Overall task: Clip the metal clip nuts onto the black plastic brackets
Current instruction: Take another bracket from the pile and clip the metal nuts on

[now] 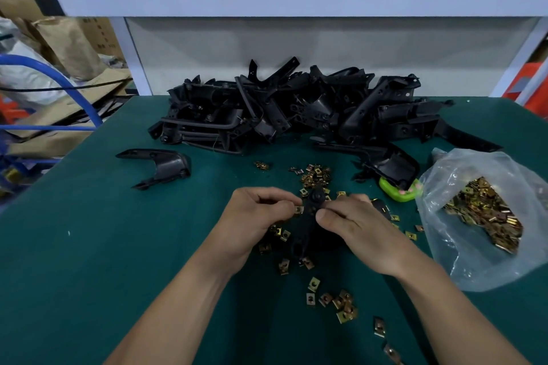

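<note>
Held bracket: in the head view, a black plastic bracket (308, 225) lies lengthwise between the two hands, low over the green table (89, 246) near its front middle.
Left hand: the left hand (261, 216) pinches a clip nut (299, 210) between thumb and fingertips, right against the bracket's left edge.
Right hand: the right hand (353, 225) clasps the bracket from its right side, fingers curled over it.
Seating: the nut seems to be going onto the edge, though the fingertips cover too much to say whether it is pushed home.
Loose nuts: brass-coloured loose nuts (315, 175) lie scattered around both hands and on toward the near edge.
Bag: an open plastic bag (486, 210) at the right holds many more.
Pile: a bracket pile (296, 109) is heaped along the far side of the table; no brass stands out on it.
Lone bracket: a lone bracket (160, 164) lies apart at the left, with no nut showing.
Progress: one nut is being fitted now. Judging by the heap and the full bag, most of the work is left.
</note>
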`<state>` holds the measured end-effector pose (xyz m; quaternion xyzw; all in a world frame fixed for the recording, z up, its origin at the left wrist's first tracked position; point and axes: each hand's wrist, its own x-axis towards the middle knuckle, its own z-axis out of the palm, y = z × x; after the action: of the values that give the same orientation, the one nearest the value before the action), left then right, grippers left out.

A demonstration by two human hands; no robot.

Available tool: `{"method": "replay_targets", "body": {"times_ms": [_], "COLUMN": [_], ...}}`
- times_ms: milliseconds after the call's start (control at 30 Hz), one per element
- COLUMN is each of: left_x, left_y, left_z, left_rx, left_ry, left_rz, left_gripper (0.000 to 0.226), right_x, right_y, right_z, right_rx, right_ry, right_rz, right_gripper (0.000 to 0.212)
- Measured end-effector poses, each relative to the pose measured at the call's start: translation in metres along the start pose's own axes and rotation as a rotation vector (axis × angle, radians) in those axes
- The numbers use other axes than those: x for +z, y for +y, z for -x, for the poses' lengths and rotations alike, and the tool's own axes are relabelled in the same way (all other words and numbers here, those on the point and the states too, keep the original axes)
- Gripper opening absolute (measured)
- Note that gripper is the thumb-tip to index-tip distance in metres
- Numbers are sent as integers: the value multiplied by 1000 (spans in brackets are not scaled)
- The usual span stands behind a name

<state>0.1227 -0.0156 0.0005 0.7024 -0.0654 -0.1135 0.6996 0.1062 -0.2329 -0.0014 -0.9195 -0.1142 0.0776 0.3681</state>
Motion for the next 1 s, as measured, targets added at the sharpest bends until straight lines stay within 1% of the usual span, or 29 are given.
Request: {"method": "replay_targets", "body": {"times_ms": [100,300,400,500,567,667,767,867,1000], "left_x": [2,4,4,4,5,9,15,20,21], "left_y": [0,2,5,8,9,9,11,15,18], "left_z": [0,2,4,6,6,5,8,12,14], "left_rx": [-2,25,37,65,82,83,84,102,110], "left_ry": [33,4,44,104,162,266,334,345,338], "left_rz": [18,6,20,-63,-137,-232,-338,-418,-442], "left_gripper": [17,11,19,24,23,20,26,32,24], "right_x": [0,-1,-1,1,5,13,17,19,21], "right_y": [-1,-8,-11,-12,-14,-23,-29,-27,-28], "right_z": [0,3,4,5,6,6,5,7,7], "right_rx": [4,-14,-17,-19,-53,-152,-194,-192,-188], "right_ry": [2,4,15,76,133,214,272,281,302], "right_rz": [-2,49,71,116,189,338,441,500,526], "right_gripper": [41,30,34,52,57,55,50,51,51]}}
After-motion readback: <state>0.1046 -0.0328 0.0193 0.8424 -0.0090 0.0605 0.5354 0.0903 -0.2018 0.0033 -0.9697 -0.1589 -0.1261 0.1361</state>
